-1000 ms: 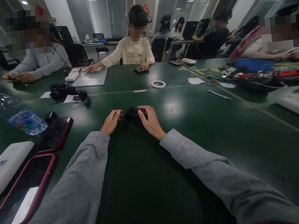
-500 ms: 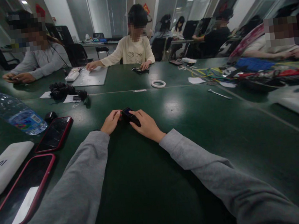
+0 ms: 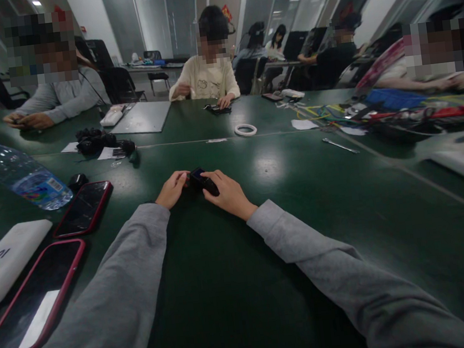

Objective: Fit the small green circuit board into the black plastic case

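Your grey-sleeved forearms (image 3: 320,248) reach up from the lower left and lower right of the frame, converging near its centre. There your right hand (image 3: 226,194), palm down, is closed around the right side of a small black device (image 3: 199,177) on the green counter (image 3: 244,284). Your left hand (image 3: 172,189) curls loosely by its left edge; whether it grips, I cannot tell.

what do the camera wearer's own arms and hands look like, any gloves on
The left sleeve and right sleeve are long, plain grey and creased, with no visible print. The left hand and right hand wear no gloves. Something thin and dark, perhaps a band, shows at the left cuff.
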A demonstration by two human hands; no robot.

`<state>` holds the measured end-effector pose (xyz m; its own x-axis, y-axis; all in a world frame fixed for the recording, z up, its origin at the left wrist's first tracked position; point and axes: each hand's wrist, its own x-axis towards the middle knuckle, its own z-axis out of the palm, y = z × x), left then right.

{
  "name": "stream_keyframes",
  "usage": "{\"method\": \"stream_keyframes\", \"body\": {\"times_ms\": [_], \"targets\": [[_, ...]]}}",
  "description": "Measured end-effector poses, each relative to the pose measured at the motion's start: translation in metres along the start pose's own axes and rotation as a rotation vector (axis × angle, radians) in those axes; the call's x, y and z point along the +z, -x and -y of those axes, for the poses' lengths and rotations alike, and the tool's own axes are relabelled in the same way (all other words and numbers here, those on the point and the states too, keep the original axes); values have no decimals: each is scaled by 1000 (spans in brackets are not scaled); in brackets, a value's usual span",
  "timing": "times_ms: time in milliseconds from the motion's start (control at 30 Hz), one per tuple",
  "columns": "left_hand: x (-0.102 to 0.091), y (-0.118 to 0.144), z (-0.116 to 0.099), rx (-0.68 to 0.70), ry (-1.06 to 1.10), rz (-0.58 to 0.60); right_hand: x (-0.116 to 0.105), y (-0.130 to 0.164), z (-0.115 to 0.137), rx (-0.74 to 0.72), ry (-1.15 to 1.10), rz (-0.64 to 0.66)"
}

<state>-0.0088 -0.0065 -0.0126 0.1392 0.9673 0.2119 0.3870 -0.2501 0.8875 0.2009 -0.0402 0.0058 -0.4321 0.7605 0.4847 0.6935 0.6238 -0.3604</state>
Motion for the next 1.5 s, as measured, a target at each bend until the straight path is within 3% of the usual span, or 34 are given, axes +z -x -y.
{"method": "stream_keyframes", "body": {"times_ms": [567, 1500], "targets": [[1, -3, 6, 10, -33, -13, -3, 1, 3, -6, -8, -29], [1, -4, 7, 11, -19, 1, -2, 0, 3, -27, 73, 29]]}}
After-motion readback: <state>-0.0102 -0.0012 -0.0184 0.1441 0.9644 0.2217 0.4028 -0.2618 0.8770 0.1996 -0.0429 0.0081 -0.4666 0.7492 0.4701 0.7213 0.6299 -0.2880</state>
